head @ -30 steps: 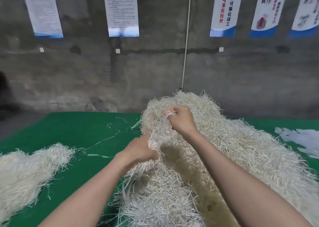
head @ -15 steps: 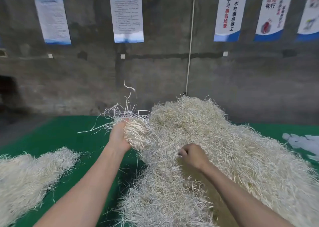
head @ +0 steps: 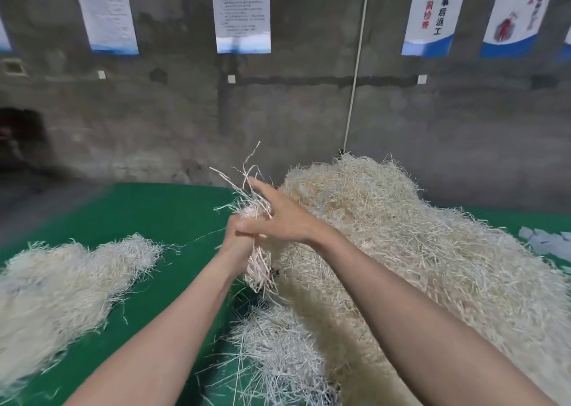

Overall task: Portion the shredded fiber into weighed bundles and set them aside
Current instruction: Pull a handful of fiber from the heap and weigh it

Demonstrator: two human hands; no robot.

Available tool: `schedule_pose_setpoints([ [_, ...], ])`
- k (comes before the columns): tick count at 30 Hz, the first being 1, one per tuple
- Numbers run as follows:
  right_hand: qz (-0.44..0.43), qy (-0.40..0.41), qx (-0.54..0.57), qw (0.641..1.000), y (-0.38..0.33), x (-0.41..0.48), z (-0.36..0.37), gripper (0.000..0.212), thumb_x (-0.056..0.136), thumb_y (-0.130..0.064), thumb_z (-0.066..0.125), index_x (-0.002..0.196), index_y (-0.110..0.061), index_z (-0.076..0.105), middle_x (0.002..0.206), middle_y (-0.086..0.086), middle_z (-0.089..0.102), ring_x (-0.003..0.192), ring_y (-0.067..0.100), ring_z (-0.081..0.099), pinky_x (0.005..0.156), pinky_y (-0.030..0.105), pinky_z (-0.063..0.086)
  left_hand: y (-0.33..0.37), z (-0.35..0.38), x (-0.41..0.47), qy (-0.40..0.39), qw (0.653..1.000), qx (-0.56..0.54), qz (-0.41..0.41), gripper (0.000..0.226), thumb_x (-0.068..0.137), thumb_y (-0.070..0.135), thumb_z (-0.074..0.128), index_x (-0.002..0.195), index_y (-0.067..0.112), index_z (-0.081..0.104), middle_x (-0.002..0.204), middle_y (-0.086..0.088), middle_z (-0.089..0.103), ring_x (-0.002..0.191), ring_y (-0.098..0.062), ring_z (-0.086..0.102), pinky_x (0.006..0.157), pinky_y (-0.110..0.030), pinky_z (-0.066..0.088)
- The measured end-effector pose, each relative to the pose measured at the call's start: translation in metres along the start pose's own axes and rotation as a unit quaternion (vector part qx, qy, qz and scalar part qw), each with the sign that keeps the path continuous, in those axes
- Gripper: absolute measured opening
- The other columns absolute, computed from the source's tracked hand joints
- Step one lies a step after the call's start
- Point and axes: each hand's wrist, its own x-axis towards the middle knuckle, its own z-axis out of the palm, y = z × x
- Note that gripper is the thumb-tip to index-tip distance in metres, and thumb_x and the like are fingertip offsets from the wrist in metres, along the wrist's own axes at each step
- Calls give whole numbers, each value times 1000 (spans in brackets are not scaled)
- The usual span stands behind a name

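Person's left hand (head: 236, 239): bare, wrist bare, forearm uncovered down to lower frame edge. Right hand (head: 284, 220): bare too, forearm likewise uncovered to frame edge. Fingers (head: 262, 191) bare. Left hand partly blurred, finer detail unreadable.

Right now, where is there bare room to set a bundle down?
Bare green mat lies between the small pale fiber pile at left and the large shredded-fiber heap, widest toward the wall. Crowded: scattered white strands near the front, heap filling the right.
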Motion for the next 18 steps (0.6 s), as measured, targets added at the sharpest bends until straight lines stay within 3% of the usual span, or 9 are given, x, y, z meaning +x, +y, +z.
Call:
schedule_pose_setpoints([
  [1,15,-23,28,999,4,-6,13,101,73,-51,74,150,-32,12,158,-3,15,142,14,20,115,43,23,-2,-7,-2,2,999,-22,-29,23,91,3,48,72,3,62,83,-12,58,65,-17,61,60,-35,56],
  [3,41,-45,71,996,12,-22,38,106,71,-43,79,150,-34,9,157,-6,15,137,7,21,112,34,24,-5,-19,-10,5,994,-79,-80,15,87,12,53,95,7,66,103,-8,63,88,-21,65,71,-36,55],
  [5,61,-54,120,989,18,-37,60,111,68,-36,83,149,-36,7,154,-12,16,126,-6,18,103,20,22,-15,-30,-21,0,970,-205,-131,21,83,19,57,99,7,65,93,-10,71,82,-26,70,62,-36,57],
  [8,85,-49,116,988,23,-61,84,98,70,-19,81,145,-34,21,145,-8,31,94,-34,34,77,-6,30,-45,-49,-42,-50,936,-291,-191,29,72,18,65,97,2,70,97,-17,69,86,-30,69,67,-40,57],
  [10,116,-42,93,988,29,-76,93,88,73,-5,74,143,-32,28,140,-3,38,76,-21,49,54,-2,38,-64,-70,-56,-124,940,-240,-210,38,72,19,66,105,0,65,104,-17,69,88,-29,68,71,-39,57],
  [12,159,-48,68,984,34,-96,99,89,75,-1,70,145,-33,26,148,-3,30,81,-2,54,53,7,44,-76,-99,-66,-156,960,-87,-215,39,70,23,69,105,7,65,107,-13,69,83,-24,70,67,-33,58],
  [15,195,-79,69,975,43,-126,115,92,78,-2,68,148,-34,17,156,-6,14,84,3,57,60,14,46,-97,-139,-77,-94,972,89,-196,36,78,25,70,112,14,64,101,-7,70,66,-17,66,53,-24,52],
  [17,193,-117,37,973,46,-145,129,91,79,-4,67,149,-32,16,157,-6,14,113,9,54,76,9,40,-106,-155,-87,-58,981,126,-135,56,79,40,70,131,28,53,121,2,61,92,-13,60,73,-27,49],
  [18,182,-144,14,973,46,-153,136,88,80,-6,67,148,-31,19,156,-6,18,124,10,45,83,5,33,-109,-159,-93,-100,981,138,-96,72,72,55,70,137,42,42,138,11,46,115,-10,49,92,-31,42],
])
